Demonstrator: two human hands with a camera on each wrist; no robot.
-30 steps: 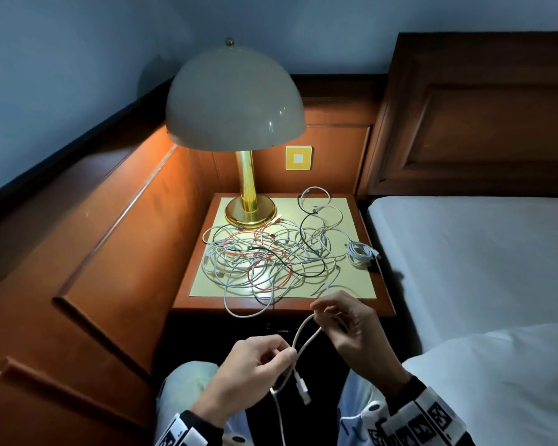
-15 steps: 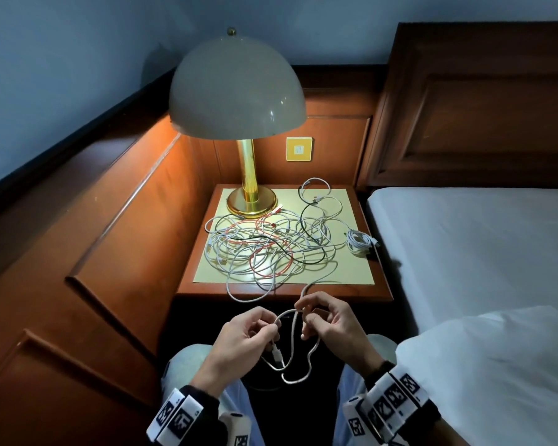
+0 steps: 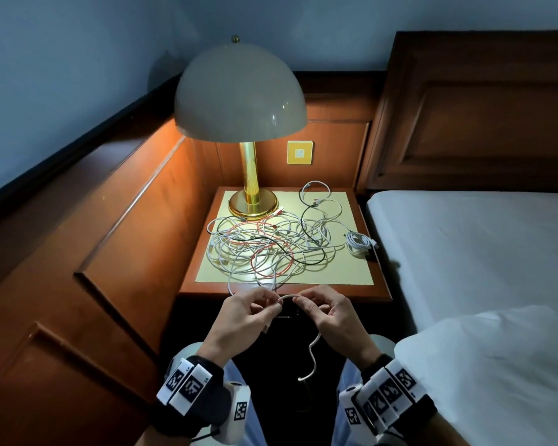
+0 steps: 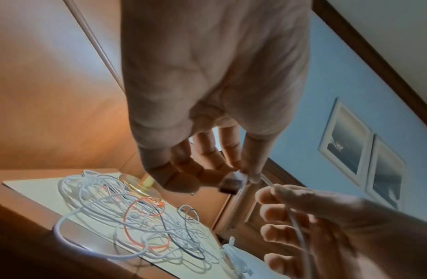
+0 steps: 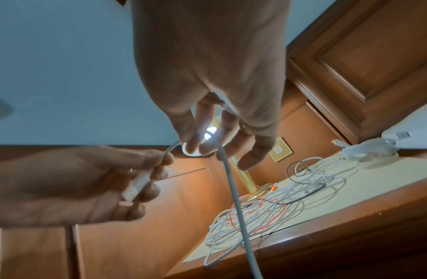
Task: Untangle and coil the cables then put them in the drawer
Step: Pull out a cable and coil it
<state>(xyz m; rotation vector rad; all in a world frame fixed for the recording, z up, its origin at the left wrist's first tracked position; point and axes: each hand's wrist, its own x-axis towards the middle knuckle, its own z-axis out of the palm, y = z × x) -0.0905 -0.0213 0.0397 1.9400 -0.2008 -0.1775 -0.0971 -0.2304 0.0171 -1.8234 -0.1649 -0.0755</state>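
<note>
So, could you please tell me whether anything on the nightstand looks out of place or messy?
Yes: a tangle of cables, white, red and black, sprawls across the nightstand, and one white loop hangs over its front edge. Only one small bundle by the right edge is coiled. Nothing looks damaged.

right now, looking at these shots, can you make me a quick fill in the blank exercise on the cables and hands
1. Both hands hold one ____ cable in front of the nightstand.
2. The left hand pinches that cable's ____ end.
3. The tangled pile lies beside the base of the ____.
4. One already coiled cable sits near the nightstand edge closest to the ____.

Missing words: white; plug; lamp; bed
</note>
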